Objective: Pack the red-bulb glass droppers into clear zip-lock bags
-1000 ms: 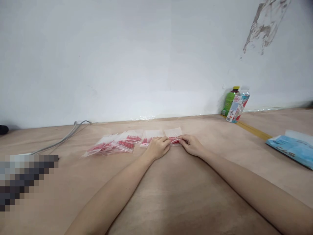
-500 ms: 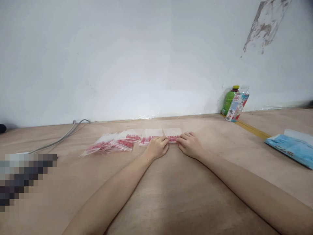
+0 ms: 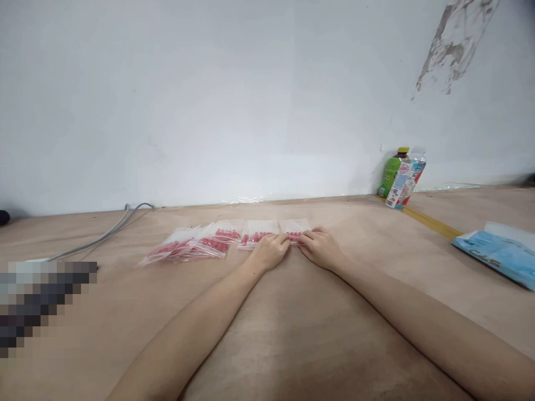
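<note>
A small clear plastic bag (image 3: 295,226) with a row of small red pieces lies flat on the wooden table. My left hand (image 3: 272,250) pinches its near edge at the left. At the right of the same edge, my right hand (image 3: 318,248) is closed on it too, fingers curled. Just left of it lies a second bag (image 3: 261,227) of red pieces, partly covered by my left hand. Farther left, several more bags (image 3: 188,245) with red contents overlap in a loose pile. The fingertips of both hands are partly hidden.
Two bottles, one green with a yellow cap (image 3: 390,174) and one with a printed label (image 3: 404,184), stand against the wall. A blue package (image 3: 497,256) lies at the right. Grey cables (image 3: 104,236) and a blurred-out patch (image 3: 42,301) are at the left.
My right hand has shifted slightly left along the bag's near edge, toward my left hand. My left hand has barely moved, and the other bags lie as before.
</note>
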`<state>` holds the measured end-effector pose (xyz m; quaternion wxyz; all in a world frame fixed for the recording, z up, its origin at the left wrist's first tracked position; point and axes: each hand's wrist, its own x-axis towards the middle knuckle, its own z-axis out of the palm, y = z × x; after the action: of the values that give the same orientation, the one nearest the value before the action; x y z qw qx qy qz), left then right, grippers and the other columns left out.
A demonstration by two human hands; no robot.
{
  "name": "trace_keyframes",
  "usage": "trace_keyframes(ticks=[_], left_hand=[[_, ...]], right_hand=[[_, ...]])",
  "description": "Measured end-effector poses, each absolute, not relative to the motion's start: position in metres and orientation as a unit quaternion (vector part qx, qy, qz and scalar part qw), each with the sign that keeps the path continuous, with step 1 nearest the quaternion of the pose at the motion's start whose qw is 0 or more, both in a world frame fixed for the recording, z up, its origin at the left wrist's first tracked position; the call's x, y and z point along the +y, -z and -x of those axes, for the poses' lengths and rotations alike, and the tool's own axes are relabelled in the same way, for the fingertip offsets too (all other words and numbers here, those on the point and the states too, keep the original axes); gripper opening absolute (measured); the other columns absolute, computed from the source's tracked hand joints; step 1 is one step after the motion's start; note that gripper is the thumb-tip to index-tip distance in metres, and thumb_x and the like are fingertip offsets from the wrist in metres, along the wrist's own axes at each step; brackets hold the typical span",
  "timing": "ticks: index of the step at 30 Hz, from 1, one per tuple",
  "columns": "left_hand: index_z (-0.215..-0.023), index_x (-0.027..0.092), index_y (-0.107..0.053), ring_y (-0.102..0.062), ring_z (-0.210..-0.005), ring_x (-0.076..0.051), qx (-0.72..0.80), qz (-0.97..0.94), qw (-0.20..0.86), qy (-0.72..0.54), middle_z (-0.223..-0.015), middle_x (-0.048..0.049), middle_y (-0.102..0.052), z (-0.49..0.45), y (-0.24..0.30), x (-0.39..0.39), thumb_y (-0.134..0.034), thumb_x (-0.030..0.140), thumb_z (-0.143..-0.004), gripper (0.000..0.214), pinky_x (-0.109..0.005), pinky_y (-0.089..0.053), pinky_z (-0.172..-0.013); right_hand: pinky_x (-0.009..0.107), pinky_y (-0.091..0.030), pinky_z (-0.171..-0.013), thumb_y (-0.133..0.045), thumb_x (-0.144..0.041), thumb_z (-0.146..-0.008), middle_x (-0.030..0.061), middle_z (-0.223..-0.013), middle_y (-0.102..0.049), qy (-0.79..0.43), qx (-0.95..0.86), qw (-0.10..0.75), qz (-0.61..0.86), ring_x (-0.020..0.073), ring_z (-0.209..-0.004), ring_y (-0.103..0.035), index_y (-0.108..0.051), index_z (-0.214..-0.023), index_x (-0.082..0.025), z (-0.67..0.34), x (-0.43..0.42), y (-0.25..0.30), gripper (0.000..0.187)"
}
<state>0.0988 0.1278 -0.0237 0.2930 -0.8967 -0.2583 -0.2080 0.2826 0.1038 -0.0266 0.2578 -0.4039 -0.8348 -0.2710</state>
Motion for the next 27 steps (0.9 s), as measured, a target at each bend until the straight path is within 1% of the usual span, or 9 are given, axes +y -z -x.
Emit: trace_keyframes(ticks=[4,8,11,14,18,25,27], left_hand=[[-0.082,0.013,-0.059,-0.059,-0.07,-0.016,-0.249,0.898,0.298,0.21,-0.086,-0.0057,-0.061,-0.097,0.024,0.13,-0.043,0.011,-0.085,0.016,-0.026,-0.046,-0.063],[-0.08,0.013,-0.058,-0.059,-0.069,-0.016,-0.242,0.899,0.3,0.206,-0.082,-0.0052,-0.061,-0.096,0.023,0.13,-0.042,0.01,-0.086,0.018,-0.027,-0.046,-0.063],[-0.079,0.013,-0.058,-0.059,-0.07,-0.016,-0.244,0.899,0.3,0.206,-0.08,-0.0053,-0.061,-0.096,0.023,0.129,-0.042,0.009,-0.085,0.018,-0.027,-0.046,-0.065],[-0.079,0.013,-0.058,-0.059,-0.071,-0.017,-0.255,0.896,0.295,0.212,-0.081,-0.0058,-0.061,-0.095,0.022,0.129,-0.043,0.009,-0.085,0.017,-0.027,-0.047,-0.064],[-0.078,0.013,-0.058,-0.059,-0.071,-0.017,-0.265,0.895,0.285,0.218,-0.082,-0.0052,-0.061,-0.093,0.024,0.129,-0.045,0.01,-0.083,0.015,-0.028,-0.047,-0.064],[-0.076,0.015,-0.058,-0.059,-0.073,-0.016,-0.285,0.891,0.263,0.234,-0.08,-0.0042,-0.061,-0.092,0.027,0.132,-0.046,0.012,-0.084,0.015,-0.026,-0.046,-0.065],[-0.078,0.015,-0.058,-0.058,-0.076,-0.016,-0.293,0.888,0.257,0.244,-0.082,-0.0045,-0.061,-0.093,0.025,0.131,-0.046,0.012,-0.083,0.013,-0.027,-0.046,-0.067]], right_hand=[[0.028,-0.033,-0.074,-0.042,-0.017,-0.083,0.0048,-0.074,-0.065,0.272,-0.841,0.251,0.394,0.0141,-0.067,-0.056,-0.062,-0.079,-0.016,-0.282,0.105,0.027,0.02],[0.029,-0.033,-0.075,-0.042,-0.019,-0.084,0.004,-0.074,-0.065,0.252,-0.848,0.262,0.385,0.0144,-0.071,-0.057,-0.062,-0.081,-0.018,-0.287,0.105,0.027,0.02],[0.027,-0.032,-0.073,-0.045,-0.018,-0.082,0.0035,-0.078,-0.065,0.248,-0.846,0.262,0.392,0.014,-0.074,-0.056,-0.061,-0.083,-0.018,-0.298,0.105,0.026,0.016],[0.027,-0.03,-0.071,-0.048,-0.02,-0.08,0.0037,-0.076,-0.064,0.27,-0.837,0.251,0.405,0.0143,-0.073,-0.056,-0.061,-0.078,-0.017,-0.313,0.104,0.026,0.014],[0.028,-0.027,-0.068,-0.048,-0.021,-0.081,0.0028,-0.068,-0.063,0.299,-0.825,0.25,0.408,0.0138,-0.068,-0.053,-0.061,-0.069,-0.017,-0.323,0.102,0.025,0.018],[0.028,-0.025,-0.067,-0.046,-0.02,-0.081,0.0036,-0.067,-0.063,0.306,-0.818,0.253,0.416,0.0139,-0.068,-0.051,-0.061,-0.068,-0.016,-0.322,0.1,0.025,0.02],[0.028,-0.025,-0.068,-0.046,-0.019,-0.081,0.0034,-0.068,-0.063,0.301,-0.823,0.253,0.41,0.0138,-0.069,-0.051,-0.062,-0.069,-0.016,-0.322,0.1,0.024,0.02]])
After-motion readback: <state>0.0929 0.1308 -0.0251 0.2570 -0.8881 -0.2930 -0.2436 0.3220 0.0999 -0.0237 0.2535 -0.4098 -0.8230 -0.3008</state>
